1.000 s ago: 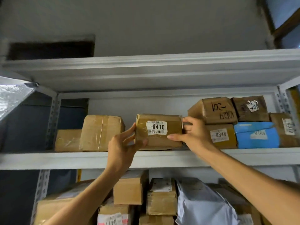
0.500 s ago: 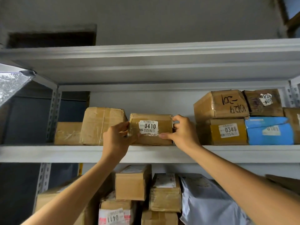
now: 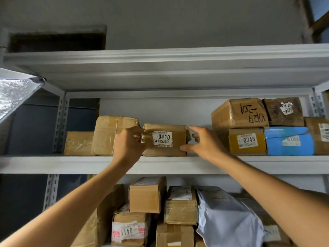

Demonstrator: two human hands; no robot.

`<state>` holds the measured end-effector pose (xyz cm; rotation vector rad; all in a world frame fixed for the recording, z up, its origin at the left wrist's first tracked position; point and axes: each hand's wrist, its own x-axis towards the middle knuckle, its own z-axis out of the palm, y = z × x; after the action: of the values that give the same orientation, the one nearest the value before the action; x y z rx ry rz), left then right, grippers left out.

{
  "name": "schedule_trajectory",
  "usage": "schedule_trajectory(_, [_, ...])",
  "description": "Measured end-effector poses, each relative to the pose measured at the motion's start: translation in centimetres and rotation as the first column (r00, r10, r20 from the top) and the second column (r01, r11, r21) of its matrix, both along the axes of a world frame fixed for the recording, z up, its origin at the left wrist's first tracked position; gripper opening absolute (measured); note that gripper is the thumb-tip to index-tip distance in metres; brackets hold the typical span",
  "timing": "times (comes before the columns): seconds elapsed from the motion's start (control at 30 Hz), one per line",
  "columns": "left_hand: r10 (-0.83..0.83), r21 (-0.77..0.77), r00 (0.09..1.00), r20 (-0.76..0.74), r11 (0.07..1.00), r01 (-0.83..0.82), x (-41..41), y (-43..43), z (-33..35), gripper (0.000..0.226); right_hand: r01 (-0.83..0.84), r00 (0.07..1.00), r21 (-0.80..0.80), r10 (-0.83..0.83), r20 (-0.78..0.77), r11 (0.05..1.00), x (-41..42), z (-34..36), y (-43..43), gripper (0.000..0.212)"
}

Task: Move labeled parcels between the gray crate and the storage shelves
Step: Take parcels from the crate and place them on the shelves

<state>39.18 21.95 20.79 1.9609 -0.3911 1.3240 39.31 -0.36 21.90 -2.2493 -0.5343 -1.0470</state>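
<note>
A gray wall (image 3: 195, 20) stands far and high, with a dark rectangular opening (image 3: 57, 42) at its left. A silvery crinkled sheet (image 3: 14, 95) comes in from the left edge, above a dark blue panel (image 3: 35, 125). At the top right is a wooden frame (image 3: 320, 24).

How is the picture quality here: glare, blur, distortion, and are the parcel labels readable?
Head view: dim, even light, glare only on the silvery sheet at far left; head view edges lean, as the left upright shows, from the wide lens; the 0410 parcel label is sharp, the blue parcel label faint; slight smear around the left hand.
</note>
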Motion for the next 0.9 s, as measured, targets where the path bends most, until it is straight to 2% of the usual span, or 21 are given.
schedule_trajectory(0.13, [0.097,0.169,0.99,0.097,0.979,-0.113,-1.3,-0.2,1.5,0.044,0.153,0.988,-0.194,-0.148,0.037,0.969,-3.1,1.2,-4.0,0.086])
schedule_trajectory(0.23, [0.129,0.32,0.985,0.111,0.934,-0.159,-2.3,-2.3,2.1,0.048,0.323,0.944,-0.388,-0.326,0.06,0.863,-5.3,1.9,-6.8,0.08])
schedule_trajectory(0.3, [0.136,0.412,0.987,0.087,0.897,-0.16,-2.9,-4.3,2.4,0.052,0.397,0.907,-0.472,-0.415,0.069,0.788,-6.4,2.1,-8.6,0.068])
schedule_trajectory(0.4, [0.17,0.505,0.982,0.076,0.843,-0.185,-3.1,-7.1,3.0,0.05,0.416,0.885,-0.504,-0.464,0.032,0.757,-7.5,2.1,-11.1,0.054])
schedule_trajectory(0.53, [0.211,0.584,0.976,0.06,0.785,-0.206,-3.1,-10.4,3.7,0.056,0.446,0.844,-0.538,-0.536,-0.012,0.715,-8.6,1.9,-14.0,0.058])
schedule_trajectory(0.67, [0.188,0.609,0.981,0.047,0.773,-0.177,-2.6,-12.6,4.0,0.055,0.505,0.795,-0.546,-0.606,-0.008,0.669,-9.9,2.0,-16.0,0.065])
schedule_trajectory(0.8, [0.167,0.642,0.985,0.041,0.751,-0.154,-2.0,-14.3,4.2,0.057,0.588,0.729,-0.586,-0.679,0.087,0.557,-11.2,2.9,-16.9,0.06])
schedule_trajectory(0.9, [0.172,0.618,0.985,0.031,0.771,-0.154,-1.9,-15.4,4.5,0.06,0.631,0.714,-0.575,-0.68,0.168,0.521,-10.8,4.4,-17.6,0.054])
